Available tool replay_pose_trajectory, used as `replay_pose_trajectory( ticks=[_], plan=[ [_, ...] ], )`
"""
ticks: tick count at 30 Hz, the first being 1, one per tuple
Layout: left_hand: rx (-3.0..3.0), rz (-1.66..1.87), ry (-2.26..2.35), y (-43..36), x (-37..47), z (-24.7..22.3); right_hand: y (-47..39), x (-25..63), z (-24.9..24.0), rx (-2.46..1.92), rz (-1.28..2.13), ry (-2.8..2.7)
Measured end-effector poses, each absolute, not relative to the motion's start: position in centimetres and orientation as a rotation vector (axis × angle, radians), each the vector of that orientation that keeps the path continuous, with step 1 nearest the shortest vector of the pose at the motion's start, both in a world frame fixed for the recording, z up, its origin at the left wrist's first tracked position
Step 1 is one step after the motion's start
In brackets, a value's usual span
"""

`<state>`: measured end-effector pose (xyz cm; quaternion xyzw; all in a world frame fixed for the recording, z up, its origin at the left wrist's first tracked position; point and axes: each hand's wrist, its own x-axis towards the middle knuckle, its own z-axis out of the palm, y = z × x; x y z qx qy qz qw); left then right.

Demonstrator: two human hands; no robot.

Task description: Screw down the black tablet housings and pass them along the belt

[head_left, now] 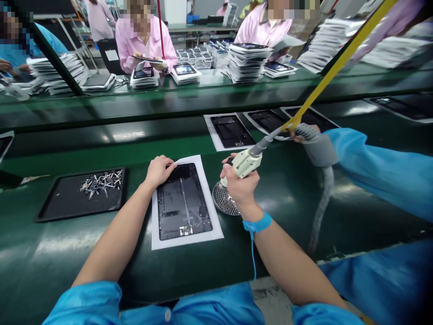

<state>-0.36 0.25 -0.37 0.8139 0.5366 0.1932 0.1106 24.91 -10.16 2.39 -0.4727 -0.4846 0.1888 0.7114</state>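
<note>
A black tablet back shell (185, 198) lies on a white sheet (212, 225) in front of me, with a thin ribbon cable down its middle. My left hand (159, 171) rests over its upper left corner, fingers laid on the edge and pressing from above rather than grasping. To the right of the shell, my right hand (241, 183) is wrapped round a pale, cable-fed hand tool (248, 161); its working tip is hidden. Beneath that hand sits a round perforated metal dish (225, 199), partly covered. A blue wrist strap (257, 223) circles my right wrist.
To the left, a black tray (67, 196) holds a heap of small metal parts (103, 183). More shells, one nearest (232, 131), lie beyond. A co-worker's sleeve (382, 167) and a grey hose (321, 149) reach in from the right. A yellow strap (338, 67) slants overhead.
</note>
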Motion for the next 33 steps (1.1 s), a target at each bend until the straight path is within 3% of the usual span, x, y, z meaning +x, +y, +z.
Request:
replay_pose_trajectory(
  ticks=[6,15,33],
  plan=[
    [2.35,0.567,1.591,-0.1,0.0,-0.5,-12.3,23.2,3.9,-0.933,0.517,-1.054],
    [2.352,0.526,1.593,-0.2,0.3,-0.5,-18.2,17.3,2.7,-0.72,1.092,-1.319],
    [2.37,0.536,1.598,-0.2,0.2,-0.8,-18.8,16.2,1.8,-0.768,1.19,-1.297]
  ],
)
